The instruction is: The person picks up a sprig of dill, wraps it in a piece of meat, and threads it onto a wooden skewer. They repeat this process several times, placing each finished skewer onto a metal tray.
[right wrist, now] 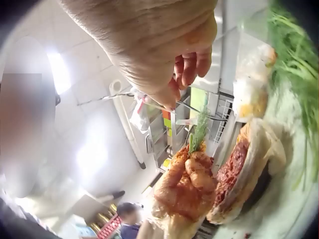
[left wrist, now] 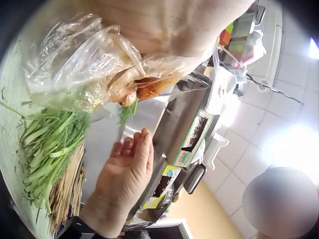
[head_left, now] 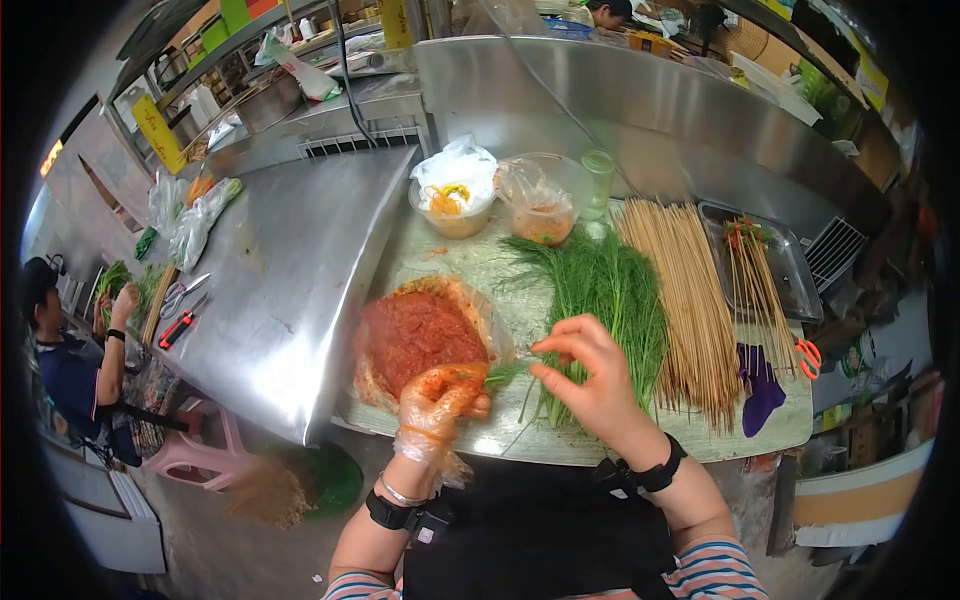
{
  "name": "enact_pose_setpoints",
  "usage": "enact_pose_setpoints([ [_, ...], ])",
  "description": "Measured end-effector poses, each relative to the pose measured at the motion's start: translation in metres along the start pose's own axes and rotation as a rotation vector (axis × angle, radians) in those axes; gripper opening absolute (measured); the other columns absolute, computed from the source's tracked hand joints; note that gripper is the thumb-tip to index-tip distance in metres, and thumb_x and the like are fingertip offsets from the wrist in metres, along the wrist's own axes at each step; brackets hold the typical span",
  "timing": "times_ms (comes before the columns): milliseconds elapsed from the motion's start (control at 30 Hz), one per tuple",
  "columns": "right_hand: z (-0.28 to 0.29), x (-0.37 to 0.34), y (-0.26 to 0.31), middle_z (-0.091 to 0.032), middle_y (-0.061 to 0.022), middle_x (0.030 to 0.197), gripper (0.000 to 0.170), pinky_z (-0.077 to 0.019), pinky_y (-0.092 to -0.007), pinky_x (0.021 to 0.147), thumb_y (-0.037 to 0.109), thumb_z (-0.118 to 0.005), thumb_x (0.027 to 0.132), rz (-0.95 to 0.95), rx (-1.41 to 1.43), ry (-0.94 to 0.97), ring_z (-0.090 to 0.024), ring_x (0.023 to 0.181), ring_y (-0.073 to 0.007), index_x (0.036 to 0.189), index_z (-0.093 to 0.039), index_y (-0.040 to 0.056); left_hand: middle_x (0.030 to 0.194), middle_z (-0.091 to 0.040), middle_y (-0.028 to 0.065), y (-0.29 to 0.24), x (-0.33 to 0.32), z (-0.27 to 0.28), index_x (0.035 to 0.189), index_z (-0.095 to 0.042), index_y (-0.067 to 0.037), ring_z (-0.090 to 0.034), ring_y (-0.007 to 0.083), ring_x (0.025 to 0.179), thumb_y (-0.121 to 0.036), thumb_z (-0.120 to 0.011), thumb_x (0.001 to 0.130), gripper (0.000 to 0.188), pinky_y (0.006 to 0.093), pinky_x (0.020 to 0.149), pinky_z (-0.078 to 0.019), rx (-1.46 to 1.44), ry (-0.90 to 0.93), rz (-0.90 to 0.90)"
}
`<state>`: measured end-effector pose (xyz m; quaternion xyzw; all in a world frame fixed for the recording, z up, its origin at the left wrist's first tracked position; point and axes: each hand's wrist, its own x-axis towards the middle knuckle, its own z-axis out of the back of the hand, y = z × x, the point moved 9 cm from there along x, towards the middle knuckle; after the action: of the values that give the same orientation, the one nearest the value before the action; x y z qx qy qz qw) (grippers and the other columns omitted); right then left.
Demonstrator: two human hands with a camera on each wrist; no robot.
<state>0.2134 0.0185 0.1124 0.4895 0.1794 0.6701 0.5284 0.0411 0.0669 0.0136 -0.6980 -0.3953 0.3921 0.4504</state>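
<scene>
My left hand [head_left: 435, 405], in a clear plastic glove smeared with red paste, has its fingers curled around a small sprig of dill-like herb [head_left: 503, 375]. The feathery green tip pokes out past the fingers, also plain in the right wrist view. A bare right hand [head_left: 597, 378] hovers just right of the sprig, thumb and fingers loosely bent with a gap between them and nothing held. Close behind the left hand is red minced meat [head_left: 420, 335] in a plastic-lined bowl. A pile of the same feathery herb [head_left: 600, 290] lies beyond the right hand.
Bamboo skewers [head_left: 680, 310] lie in a thick row at the right, beside a metal tray [head_left: 800, 270], a purple cloth [head_left: 762, 400] and orange-handled scissors [head_left: 808, 358]. Two plastic tubs and a green cup [head_left: 597, 180] stand at the back. A person [head_left: 75, 350] sits at far left.
</scene>
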Motion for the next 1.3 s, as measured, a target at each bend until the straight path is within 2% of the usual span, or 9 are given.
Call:
enact_pose_setpoints([
  [200, -0.034, -0.008, 0.011, -0.054, -0.0123, 0.096, 0.025, -0.0502, -0.0331, 0.067, -0.001, -0.066, 0.072, 0.186, -0.273, 0.144, -0.059, 0.078, -0.0289, 0.097, -0.061, 0.0022, 0.087, -0.063, 0.0097, -0.013, -0.003, -0.013, 0.099, -0.059, 0.004, -0.062, 0.0158, 0.071, -0.006, -0.061, 0.085, 0.018, 0.0264, 0.064, -0.0514, 0.106, 0.038, -0.23],
  [300, -0.04, -0.008, 0.002, -0.056, -0.0107, 0.097, 0.025, -0.0511, -0.0296, 0.068, -0.004, -0.065, 0.073, 0.147, -0.17, 0.167, -0.061, 0.081, -0.0236, 0.097, -0.06, 0.0001, 0.088, -0.062, 0.0091, -0.012, -0.006, -0.014, 0.098, -0.058, 0.004, -0.061, 0.0155, 0.073, -0.005, -0.061, 0.085, 0.016, 0.0266, 0.065, -0.0512, 0.007, 0.026, -0.155],
  [400, -0.045, -0.012, -0.028, -0.057, -0.0079, 0.097, 0.022, -0.0521, -0.026, 0.072, -0.002, -0.063, 0.077, -0.21, 0.318, 0.122, -0.062, 0.084, -0.0178, 0.099, -0.06, 0.0001, 0.088, -0.062, 0.0089, 0.001, -0.004, -0.01, 0.098, -0.058, 0.004, -0.061, 0.0147, 0.074, -0.005, -0.061, 0.085, 0.016, 0.0261, 0.066, -0.0508, -0.083, 0.022, -0.1],
  [700, -0.052, -0.038, -0.054, -0.06, -0.0068, 0.094, 0.012, -0.051, -0.0237, 0.076, -0.006, -0.065, 0.078, -0.384, 0.69, 0.1, -0.061, 0.086, -0.013, 0.089, -0.063, -0.0035, 0.096, -0.063, 0.0062, 0.013, -0.008, -0.02, 0.104, -0.06, 0.003, -0.06, 0.0112, 0.081, 0.003, -0.061, 0.082, 0.022, 0.0232, 0.069, -0.0501, 0.116, 0.167, -0.192],
  [800, -0.046, -0.048, -0.066, -0.06, -0.0075, 0.093, 0.011, -0.0508, -0.0233, 0.077, -0.008, -0.064, 0.077, -0.446, 0.753, 0.075, -0.062, 0.084, -0.0128, 0.087, -0.062, -0.0033, 0.106, -0.062, 0.0126, -0.004, -0.019, -0.007, 0.114, -0.055, 0.005, -0.062, 0.0158, 0.088, -0.001, -0.061, 0.083, 0.032, 0.0278, 0.077, -0.0517, 0.22, 0.17, -0.236],
  [900, -0.037, -0.059, -0.079, -0.06, -0.0079, 0.092, 0.011, -0.051, -0.0235, 0.077, -0.009, -0.065, 0.077, -0.472, 0.745, 0.032, -0.062, 0.084, -0.0132, 0.086, -0.062, -0.0033, 0.103, -0.066, 0.0121, -0.037, -0.014, 0.049, 0.104, -0.064, 0.001, -0.064, 0.0179, 0.089, -0.001, -0.063, 0.079, 0.025, 0.0288, 0.077, -0.0512, 0.575, -0.05, -0.313],
  [967, -0.035, -0.064, -0.087, -0.06, -0.008, 0.092, 0.011, -0.0512, -0.0236, 0.076, -0.009, -0.065, 0.077, -0.489, 0.752, 0.016, -0.062, 0.084, -0.0133, 0.086, -0.062, -0.0032, 0.093, -0.065, 0.0122, -0.077, -0.01, 0.06, 0.098, -0.066, -0.005, -0.065, 0.0236, 0.079, -0.006, -0.064, 0.077, 0.021, 0.0318, 0.071, -0.0515, 1.152, -0.154, -0.625],
  [1067, -0.039, -0.069, -0.092, -0.059, -0.0078, 0.092, 0.012, -0.0513, -0.0234, 0.076, -0.01, -0.065, 0.077, -0.5, 0.774, 0.018, -0.062, 0.084, -0.0134, 0.086, -0.061, -0.0031, 0.086, -0.062, 0.0135, -0.078, 0.013, 0.062, 0.095, -0.067, -0.009, -0.061, 0.0316, 0.074, -0.012, -0.065, 0.075, 0.02, 0.0383, 0.068, -0.0497, 1.379, -0.106, -0.669],
  [1300, -0.035, -0.075, -0.096, -0.058, -0.0071, 0.093, 0.013, -0.051, -0.0231, 0.076, -0.011, -0.065, 0.076, -0.515, 0.745, 0.0, -0.061, 0.084, -0.0128, 0.086, -0.061, -0.003, 0.082, -0.061, 0.0135, -0.055, 0.045, 0.049, 0.091, -0.066, -0.01, -0.059, 0.0337, 0.078, -0.013, -0.066, 0.072, 0.02, 0.0423, 0.069, -0.0478, 1.684, -0.077, -0.448],
])
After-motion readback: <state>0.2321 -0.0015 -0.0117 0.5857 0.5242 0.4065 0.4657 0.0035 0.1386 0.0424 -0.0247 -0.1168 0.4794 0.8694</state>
